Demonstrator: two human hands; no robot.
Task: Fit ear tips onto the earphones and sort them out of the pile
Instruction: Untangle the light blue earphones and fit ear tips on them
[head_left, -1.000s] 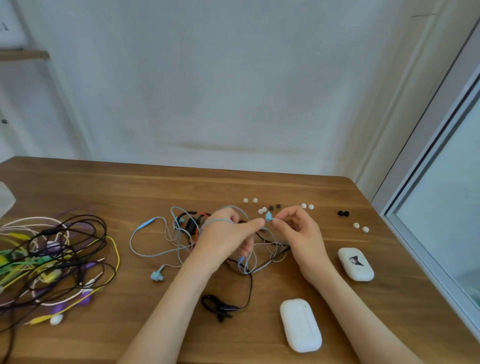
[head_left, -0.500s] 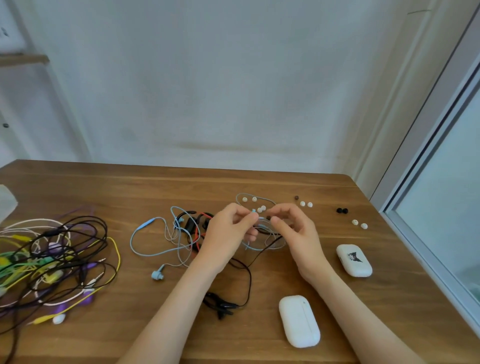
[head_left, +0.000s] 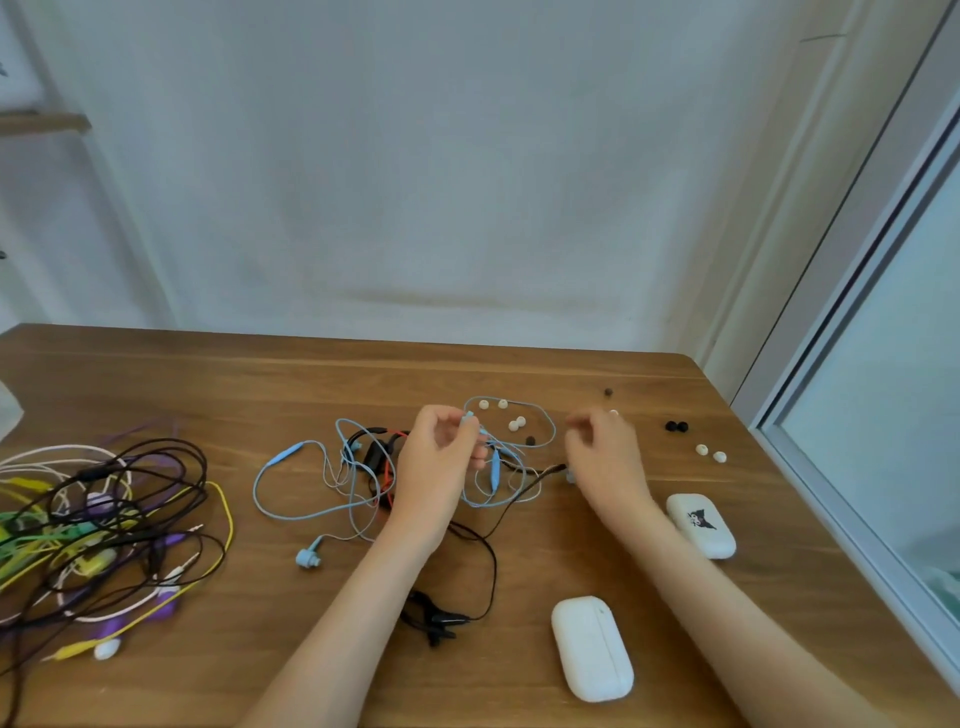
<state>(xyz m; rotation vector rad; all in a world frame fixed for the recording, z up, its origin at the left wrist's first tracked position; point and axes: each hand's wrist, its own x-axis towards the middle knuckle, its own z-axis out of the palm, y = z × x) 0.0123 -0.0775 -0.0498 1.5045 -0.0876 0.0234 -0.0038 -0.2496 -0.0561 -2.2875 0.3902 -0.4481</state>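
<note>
Left grip (head_left: 441, 457) on blue earphone (head_left: 469, 415), well inside table edge (head_left: 735, 421).

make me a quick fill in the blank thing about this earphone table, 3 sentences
1. The left hand pinches an earphone whose cable is light ___.
2. The tangled cable pile lies on the ___ side of the table.
3. Counting the plain case and the printed case, the white charging cases number ___.

Missing words: blue; left; two
</note>
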